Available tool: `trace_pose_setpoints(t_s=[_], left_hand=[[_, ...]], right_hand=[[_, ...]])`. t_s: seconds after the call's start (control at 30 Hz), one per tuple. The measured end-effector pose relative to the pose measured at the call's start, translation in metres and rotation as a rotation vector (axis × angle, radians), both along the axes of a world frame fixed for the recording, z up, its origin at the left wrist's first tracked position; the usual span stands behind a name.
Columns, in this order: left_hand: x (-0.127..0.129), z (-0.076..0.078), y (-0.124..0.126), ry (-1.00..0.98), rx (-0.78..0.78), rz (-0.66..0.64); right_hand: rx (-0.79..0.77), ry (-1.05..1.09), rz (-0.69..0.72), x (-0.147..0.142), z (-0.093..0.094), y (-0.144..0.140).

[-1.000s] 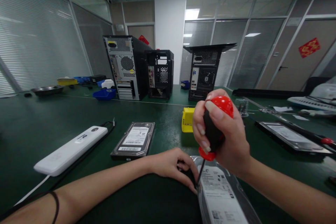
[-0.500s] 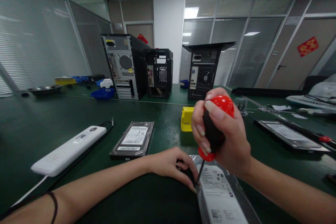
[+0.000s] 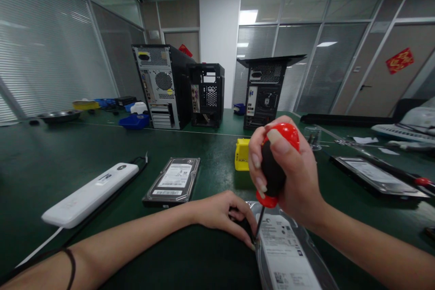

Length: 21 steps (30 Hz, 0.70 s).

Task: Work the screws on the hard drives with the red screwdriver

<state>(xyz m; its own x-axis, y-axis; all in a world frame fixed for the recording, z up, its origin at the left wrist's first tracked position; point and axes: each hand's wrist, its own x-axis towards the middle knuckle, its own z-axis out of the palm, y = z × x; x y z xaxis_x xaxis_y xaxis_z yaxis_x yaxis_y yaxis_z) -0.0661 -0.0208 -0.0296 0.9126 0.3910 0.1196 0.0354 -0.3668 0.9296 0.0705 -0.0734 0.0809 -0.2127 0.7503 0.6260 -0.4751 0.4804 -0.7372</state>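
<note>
A silver hard drive [image 3: 285,253] with a white label lies at the table's near edge, its lower end cut off by the frame. My right hand [image 3: 292,167] is wrapped around the red and black handle of a screwdriver [image 3: 273,170], thumb near the top. The shaft slants down to the drive's left edge, where the tip is hard to make out. My left hand [image 3: 231,217] is closed on that same edge, thumb and forefinger beside the screwdriver tip; some of its fingers are hidden.
Left of me lie another hard drive [image 3: 172,182] and a white power strip [image 3: 91,195]. A third drive [image 3: 377,176] lies at right. Beyond my right hand is a yellow box [image 3: 242,155]. Computer cases [image 3: 161,86] stand at the back, near a blue bin [image 3: 134,121].
My right hand and the screwdriver handle have tilted slightly to the left. My left hand and the hard drive have stayed in place.
</note>
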Motion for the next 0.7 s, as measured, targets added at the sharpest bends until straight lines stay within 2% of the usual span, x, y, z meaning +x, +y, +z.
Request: trace_pose_setpoints(t_s=[0.47, 0.7], left_hand=[[-0.0001, 0.0018, 0.0000, -0.010, -0.017, -0.017], [-0.0007, 0.0024, -0.0008, 0.023, -0.016, 0.008]], right_hand=[[-0.011, 0.008, 0.056, 0.0010, 0.0005, 0.0009], [0.001, 0.007, 0.003, 0.0008, -0.0027, -0.0010]])
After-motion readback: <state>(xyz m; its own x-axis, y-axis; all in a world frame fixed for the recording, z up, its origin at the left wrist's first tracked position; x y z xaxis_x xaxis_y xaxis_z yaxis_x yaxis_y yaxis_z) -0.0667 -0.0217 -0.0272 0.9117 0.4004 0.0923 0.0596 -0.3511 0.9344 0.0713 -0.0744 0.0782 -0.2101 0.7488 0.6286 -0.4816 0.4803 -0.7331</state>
